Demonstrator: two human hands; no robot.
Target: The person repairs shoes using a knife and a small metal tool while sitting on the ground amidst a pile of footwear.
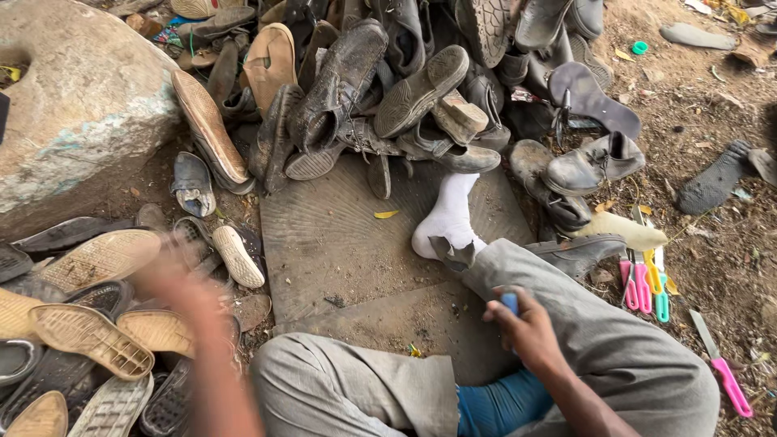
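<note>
the right hand (530,324) pinches a small blue tool (509,303) on the knee. it looks light and stiff, best held mid-body. the left hand (182,283) is blurred over the loose soles (89,336); i cannot tell its grip.

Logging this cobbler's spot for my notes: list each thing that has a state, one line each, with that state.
Left hand: motion-blurred, over the loose soles, grip unclear.
Right hand: closed on a small blue object, resting on the trouser leg.
White sock: on the foot, flat on the stone slab.
Shoe pile: heaped, many overturned.
Loose soles: stacked, mostly tread-up.
Pink scissors: lying closed on the ground.
Pink-handled knife: lying flat, blade bare.
</note>
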